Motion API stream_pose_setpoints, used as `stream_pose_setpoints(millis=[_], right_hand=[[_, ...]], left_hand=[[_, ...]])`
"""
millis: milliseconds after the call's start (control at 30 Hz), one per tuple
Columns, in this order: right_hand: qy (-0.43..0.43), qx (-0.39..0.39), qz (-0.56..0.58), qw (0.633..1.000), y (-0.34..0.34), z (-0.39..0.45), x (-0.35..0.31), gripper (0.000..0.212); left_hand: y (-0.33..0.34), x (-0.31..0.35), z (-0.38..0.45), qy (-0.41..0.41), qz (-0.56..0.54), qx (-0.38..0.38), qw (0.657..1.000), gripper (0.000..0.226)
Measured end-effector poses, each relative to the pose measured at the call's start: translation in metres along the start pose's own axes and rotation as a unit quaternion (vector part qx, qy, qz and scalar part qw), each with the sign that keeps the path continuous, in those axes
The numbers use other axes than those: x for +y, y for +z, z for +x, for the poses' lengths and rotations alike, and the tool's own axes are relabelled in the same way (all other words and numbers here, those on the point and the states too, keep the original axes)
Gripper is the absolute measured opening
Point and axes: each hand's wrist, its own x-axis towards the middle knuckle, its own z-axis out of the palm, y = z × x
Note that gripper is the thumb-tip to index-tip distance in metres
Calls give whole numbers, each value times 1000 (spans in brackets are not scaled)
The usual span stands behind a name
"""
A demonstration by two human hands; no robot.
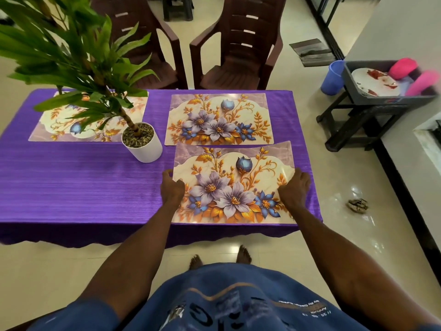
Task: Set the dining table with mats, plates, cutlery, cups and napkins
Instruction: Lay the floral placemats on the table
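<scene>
The left hand (171, 187) and right hand (294, 186) each pinch a side edge of the near mat (232, 185), at the table's near right. It looks thin, light and bendy, probably slick on the purple cloth (78, 177); opposite edges suit it.

1. We count three floral place mats on the purple tablecloth (71, 177): the near mat (232, 185) right of the potted plant (142, 142), the far mat (218, 119) beyond it, and the left mat (71, 125) behind the plant.
2. We count one potted plant.
3. We count two brown plastic chairs beyond the plant: the left chair (143, 44) and the right chair (241, 44).
4. We count one grey tub (381, 97) far right of the plant, holding one stained plate (375, 82) and two pink cups, one (403, 65) behind the other (421, 83).
5. We count one blue cup (333, 77) beside the tub.
</scene>
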Motion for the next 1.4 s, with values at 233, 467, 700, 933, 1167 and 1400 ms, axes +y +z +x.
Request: stream_pose_setpoints(millis=[233,467,700,933,1167,1400], right_hand=[[81,-39,156,984,-15,10,-16,37],[135,-276,288,907,8,-4,-53,11],[147,-455,268,836,60,-52,-128,34],[132,-499,273,812,164,-162,-273,27],[100,-359,311,874,205,-221,-351,5],[3,-231,308,923,261,-221,-406,5]], left_hand=[[-21,-14,14,12,-98,-20,995,43],[-89,-50,14,-7,-88,132,987,34],[-194,-123,36,4,-18,242,970,37],[-348,-190,89,-3,91,319,943,33],[-418,-205,153,-34,160,310,937,35],[-438,-209,236,-23,124,269,955,38]])
